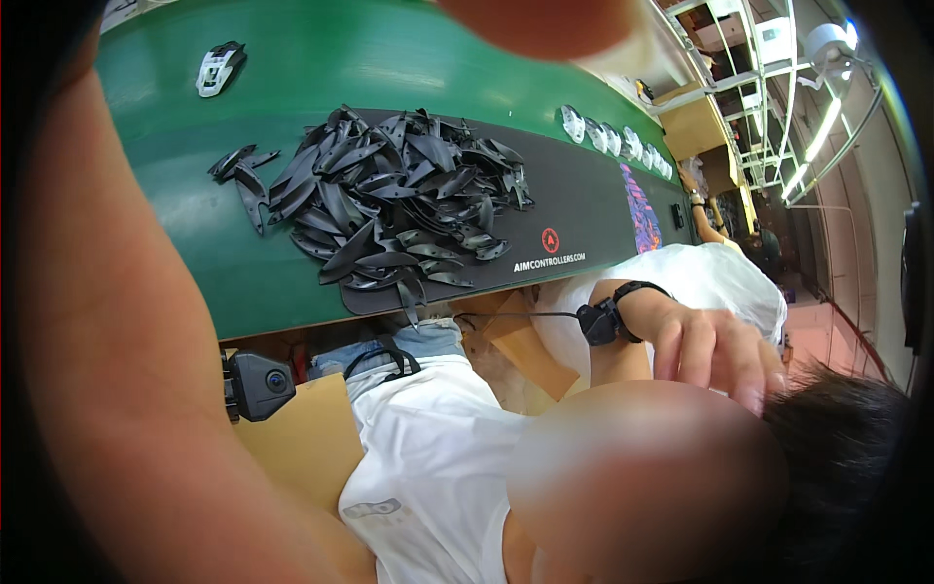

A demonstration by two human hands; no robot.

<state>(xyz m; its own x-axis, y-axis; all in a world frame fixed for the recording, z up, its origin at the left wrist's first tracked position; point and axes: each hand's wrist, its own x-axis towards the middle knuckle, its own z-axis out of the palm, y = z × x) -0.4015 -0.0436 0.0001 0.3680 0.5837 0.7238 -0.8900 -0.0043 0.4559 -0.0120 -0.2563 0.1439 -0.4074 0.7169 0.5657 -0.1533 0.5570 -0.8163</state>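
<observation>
The view is tipped sideways. My left arm (136,341) fills the left side, large and close, and its hand is mostly out of sight. A blurred fingertip (540,24) sits very close to the lens at the top; whose hand it belongs to I cannot tell. My right hand (715,346) rests on dark hair with bent, spread fingers and nothing visible in it. A small black camera (603,321) is strapped to that wrist. A heap of curved, pointed black plastic pieces (389,185) with small holes lies on a dark mat (467,287), away from both hands.
The mat lies on a green tabletop (146,117). A white-and-black shell piece (222,70) is at the far left. Several white pieces (603,138) stand in a row. Another black camera (263,383) shows beside my arm. A co-worker's arm (702,214) reaches in at the right.
</observation>
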